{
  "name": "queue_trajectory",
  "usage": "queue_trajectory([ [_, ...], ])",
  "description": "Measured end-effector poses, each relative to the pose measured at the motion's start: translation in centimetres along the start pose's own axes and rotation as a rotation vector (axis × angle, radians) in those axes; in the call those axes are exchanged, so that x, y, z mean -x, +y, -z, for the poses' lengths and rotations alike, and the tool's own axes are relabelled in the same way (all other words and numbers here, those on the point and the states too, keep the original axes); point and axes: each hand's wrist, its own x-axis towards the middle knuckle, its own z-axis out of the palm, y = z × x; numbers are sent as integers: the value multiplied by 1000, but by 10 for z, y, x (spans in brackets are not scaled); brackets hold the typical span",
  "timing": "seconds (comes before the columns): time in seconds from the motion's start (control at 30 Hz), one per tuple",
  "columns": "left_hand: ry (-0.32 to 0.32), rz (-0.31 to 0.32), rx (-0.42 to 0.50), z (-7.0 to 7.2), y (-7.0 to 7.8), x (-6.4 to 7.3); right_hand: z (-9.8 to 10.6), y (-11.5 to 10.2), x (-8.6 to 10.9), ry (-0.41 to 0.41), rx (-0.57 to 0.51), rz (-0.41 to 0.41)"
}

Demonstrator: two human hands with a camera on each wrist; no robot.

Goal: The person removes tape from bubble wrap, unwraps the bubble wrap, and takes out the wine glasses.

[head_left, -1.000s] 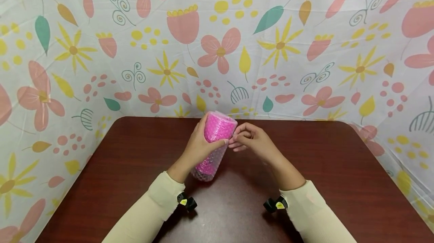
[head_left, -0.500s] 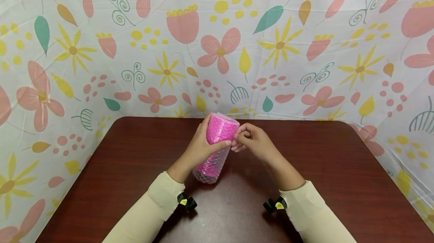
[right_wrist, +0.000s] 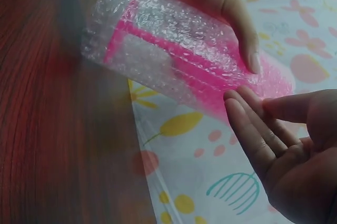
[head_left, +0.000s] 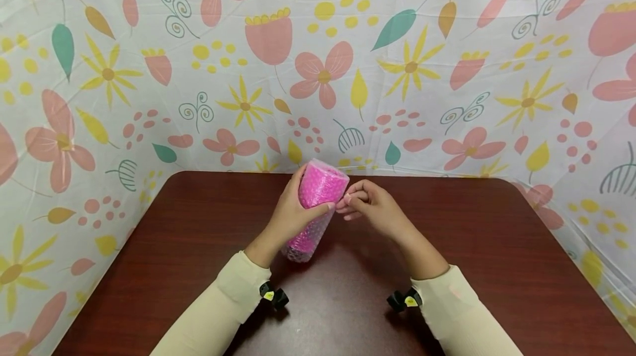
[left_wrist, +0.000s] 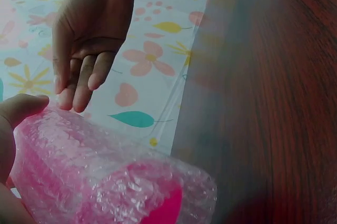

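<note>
A bright pink cylinder-like item wrapped in bubble wrap (head_left: 323,187) is held tilted above the table, its upper end toward the back. My left hand (head_left: 293,210) grips it from the left, thumb across the near side. On the other side my right hand (head_left: 370,207) brings thumb and forefinger together at the wrap's edge, and its other fingers extend loosely. In the right wrist view the right hand's fingertips (right_wrist: 237,103) lie close against the bubble wrap (right_wrist: 158,39); the bit between thumb and forefinger is too small to make out. The left wrist view shows the pink item inside (left_wrist: 166,205).
A dark reddish-brown table (head_left: 199,223) with rounded back corners lies under both hands. Behind it and along the sides hangs a white curtain (head_left: 318,41) with printed flowers and leaves. Black wrist cameras (head_left: 274,296) are strapped at both sleeves.
The wrapped item shifts slightly right and down, then back up and left, in the left hand's grip. My right hand stays almost in place at its edge.
</note>
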Motion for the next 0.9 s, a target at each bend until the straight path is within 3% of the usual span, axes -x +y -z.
queue_trajectory([
  [0.23, 0, 20, -15, -1, 0, 0, 2, -2, 0, 36, 64, -48],
  [0.53, -18, 6, -25, -1, 1, 1, 2, -3, 1, 8, 2, -53],
  [0.9, -97, 12, 15, 1, 0, 1, 3, -3, 0, 15, 0, -37],
])
